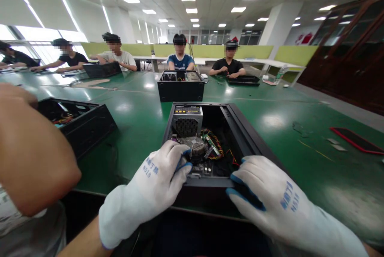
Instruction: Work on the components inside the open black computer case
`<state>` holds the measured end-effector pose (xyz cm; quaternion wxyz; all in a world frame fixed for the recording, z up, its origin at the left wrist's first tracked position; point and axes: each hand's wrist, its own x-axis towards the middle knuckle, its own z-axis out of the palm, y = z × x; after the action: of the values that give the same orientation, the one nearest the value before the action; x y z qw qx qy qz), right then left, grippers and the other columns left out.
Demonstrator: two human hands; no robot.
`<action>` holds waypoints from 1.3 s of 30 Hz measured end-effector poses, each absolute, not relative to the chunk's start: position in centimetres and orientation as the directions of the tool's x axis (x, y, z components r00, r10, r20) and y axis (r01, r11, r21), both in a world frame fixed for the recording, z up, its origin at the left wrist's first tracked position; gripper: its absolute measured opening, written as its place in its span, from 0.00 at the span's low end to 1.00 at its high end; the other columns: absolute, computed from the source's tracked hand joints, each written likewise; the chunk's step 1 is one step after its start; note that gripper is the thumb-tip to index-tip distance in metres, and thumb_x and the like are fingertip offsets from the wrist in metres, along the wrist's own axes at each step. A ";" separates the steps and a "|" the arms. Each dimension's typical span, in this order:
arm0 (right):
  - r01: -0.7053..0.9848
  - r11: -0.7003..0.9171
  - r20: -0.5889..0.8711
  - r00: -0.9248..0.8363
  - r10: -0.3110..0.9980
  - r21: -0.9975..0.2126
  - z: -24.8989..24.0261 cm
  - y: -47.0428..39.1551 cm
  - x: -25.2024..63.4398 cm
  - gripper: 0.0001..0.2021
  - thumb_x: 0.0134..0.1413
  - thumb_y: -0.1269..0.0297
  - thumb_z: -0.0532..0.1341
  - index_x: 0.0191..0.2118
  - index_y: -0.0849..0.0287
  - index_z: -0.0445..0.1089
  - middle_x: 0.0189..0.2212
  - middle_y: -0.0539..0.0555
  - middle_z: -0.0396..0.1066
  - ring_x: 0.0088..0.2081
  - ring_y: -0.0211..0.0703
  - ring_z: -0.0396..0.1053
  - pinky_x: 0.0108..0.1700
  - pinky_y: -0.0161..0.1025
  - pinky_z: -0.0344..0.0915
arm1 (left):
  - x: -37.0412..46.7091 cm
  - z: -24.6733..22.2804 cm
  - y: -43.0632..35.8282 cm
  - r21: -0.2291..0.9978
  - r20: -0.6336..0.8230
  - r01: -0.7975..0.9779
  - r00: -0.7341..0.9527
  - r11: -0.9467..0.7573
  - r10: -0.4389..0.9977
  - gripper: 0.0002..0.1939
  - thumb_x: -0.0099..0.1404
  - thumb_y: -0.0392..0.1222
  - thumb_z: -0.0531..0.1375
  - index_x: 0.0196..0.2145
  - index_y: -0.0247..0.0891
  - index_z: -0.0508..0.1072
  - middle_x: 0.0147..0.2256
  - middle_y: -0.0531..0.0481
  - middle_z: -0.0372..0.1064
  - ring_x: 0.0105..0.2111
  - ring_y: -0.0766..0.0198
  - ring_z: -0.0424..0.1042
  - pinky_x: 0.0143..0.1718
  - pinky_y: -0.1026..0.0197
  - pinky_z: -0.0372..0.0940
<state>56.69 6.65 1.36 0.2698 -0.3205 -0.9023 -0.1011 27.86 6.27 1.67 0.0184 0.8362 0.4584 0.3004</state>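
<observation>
Fingers [177,149] of the gloved left hand [154,177] curl toward the thumb at open computer case [252,137], near edge; anything pinched is hidden, can't tell. Gloved right hand [270,195]: thumb and fingers parted at the near rim [207,182], probably steadying it. Case lies open side up; beyond left fingertips it holds heatsink [195,144], cable bundle [221,152], then power supply [186,125] at far end.

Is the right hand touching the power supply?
Apart: in the head view, the right hand is at the near edge of the computer case, the power supply at its far end, case interior visible between.
</observation>
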 end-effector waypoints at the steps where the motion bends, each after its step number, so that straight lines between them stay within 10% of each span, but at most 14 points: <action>1: 0.630 0.777 0.548 -0.653 0.523 0.008 1.5 6.3 56.8 0.09 0.56 0.55 0.66 0.41 0.51 0.71 0.32 0.56 0.73 0.35 0.51 0.70 0.37 0.50 0.68 | 27.9 1.6 5.9 0.297 0.473 0.757 0.413 -0.582 0.778 0.16 0.72 0.42 0.54 0.56 0.41 0.62 0.48 0.42 0.67 0.46 0.56 0.72 0.46 0.52 0.71; 8: 0.600 0.800 0.350 -0.747 0.565 -0.012 4.8 8.6 55.8 0.10 0.60 0.50 0.62 0.38 0.49 0.73 0.32 0.56 0.75 0.32 0.48 0.71 0.34 0.46 0.67 | 28.5 1.4 4.7 0.304 0.486 0.773 0.377 -0.557 0.788 0.17 0.71 0.42 0.54 0.57 0.41 0.62 0.49 0.41 0.67 0.44 0.56 0.73 0.43 0.53 0.72; 21: 0.612 0.791 -0.373 -0.734 0.568 0.002 0.7 22.9 45.8 0.51 0.36 0.49 0.73 0.67 0.63 0.60 0.62 0.65 0.65 0.60 0.62 0.66 0.57 0.46 0.65 | 28.7 1.4 4.7 0.320 0.496 0.781 0.345 -0.537 0.797 0.15 0.72 0.42 0.55 0.55 0.40 0.64 0.48 0.42 0.68 0.45 0.56 0.71 0.45 0.53 0.70; 28: 0.678 0.724 -0.251 -0.684 0.685 0.127 3.2 21.1 46.7 0.46 0.36 0.35 0.66 0.57 0.65 0.67 0.50 0.67 0.73 0.48 0.62 0.75 0.45 0.48 0.71 | 28.7 1.4 4.7 0.312 0.505 0.779 0.349 -0.544 0.789 0.16 0.71 0.41 0.55 0.55 0.39 0.63 0.48 0.42 0.67 0.45 0.57 0.71 0.44 0.54 0.70; 36: 0.705 0.573 -0.282 -0.499 0.819 0.418 4.0 22.7 47.8 0.26 0.42 0.45 0.68 0.42 0.61 0.79 0.42 0.68 0.77 0.46 0.69 0.75 0.48 0.63 0.65 | 28.7 1.3 4.8 0.301 0.508 0.787 0.345 -0.538 0.789 0.16 0.71 0.41 0.55 0.56 0.39 0.63 0.48 0.43 0.67 0.46 0.57 0.71 0.45 0.54 0.69; 39: 0.730 0.611 -0.249 -0.558 0.792 0.307 2.7 23.8 48.0 0.17 0.42 0.50 0.69 0.35 0.57 0.80 0.38 0.65 0.79 0.49 0.71 0.74 0.53 0.68 0.58 | 28.7 1.3 4.8 0.292 0.514 0.796 0.336 -0.530 0.789 0.16 0.71 0.41 0.55 0.55 0.39 0.63 0.49 0.43 0.67 0.46 0.58 0.72 0.46 0.55 0.69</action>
<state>47.98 23.84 2.69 -0.1830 -0.4330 -0.8786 -0.0843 28.67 4.80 1.27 -0.0058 0.8174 0.4848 0.3112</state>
